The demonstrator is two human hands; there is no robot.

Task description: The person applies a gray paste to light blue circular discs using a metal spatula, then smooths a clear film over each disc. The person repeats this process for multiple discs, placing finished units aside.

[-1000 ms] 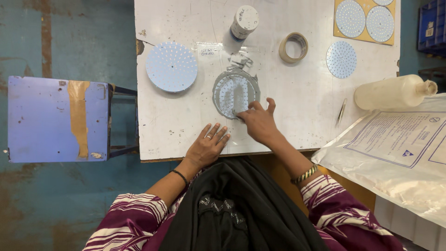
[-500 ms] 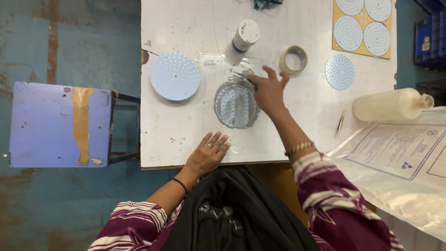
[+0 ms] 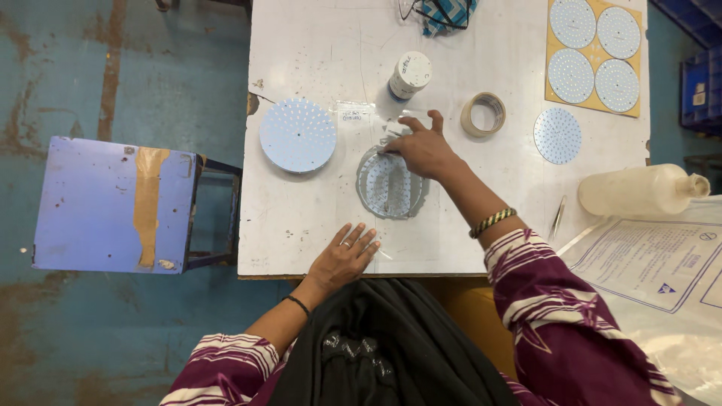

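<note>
Right hand (image 3: pixel 423 146) has its fingers spread over the far edge of the round grey disc (image 3: pixel 388 185), fingertips touching a small clear plastic bag (image 3: pixel 396 128), not gripping anything I can tell. Left hand (image 3: pixel 344 256) lies flat and released on the white desk (image 3: pixel 301 210). The disc is mid-desk, pale ribbed middle. 1 bluish dotted disc (image 3: pixel 298 135) left of it, tape roll (image 3: pixel 483 114) and white bottle (image 3: pixel 407 77) beyond.

The right hand (image 3: pixel 423 149) hides the clear packet's (image 3: pixel 394 132) middle.
</note>
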